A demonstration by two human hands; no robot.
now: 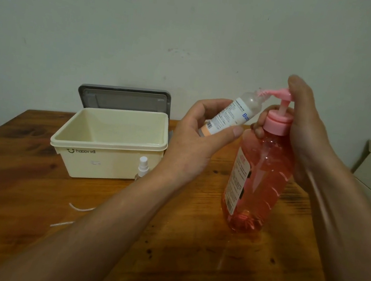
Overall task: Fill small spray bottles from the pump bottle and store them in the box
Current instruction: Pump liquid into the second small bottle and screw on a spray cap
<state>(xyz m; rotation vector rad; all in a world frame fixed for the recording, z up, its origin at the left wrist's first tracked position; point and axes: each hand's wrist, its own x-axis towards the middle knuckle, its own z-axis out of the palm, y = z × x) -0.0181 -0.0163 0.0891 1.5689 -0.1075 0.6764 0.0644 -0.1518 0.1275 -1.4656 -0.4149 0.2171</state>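
Over brown wooden table (31,191), grips presumably light, slick clear labelled spray bottle (232,116) mid-body with left hand (194,136), clasps heavy-looking pink pump bottle (257,180) at neck with right hand (304,123).

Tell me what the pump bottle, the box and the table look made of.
The pump bottle: clear glossy plastic, liquid shows through. The box: opaque cream plastic, smooth moulded rim. The table: wood or veneer, varnished; grain and knots show.

Tilted small bottle (232,116) meets nozzle of pump bottle (258,173).
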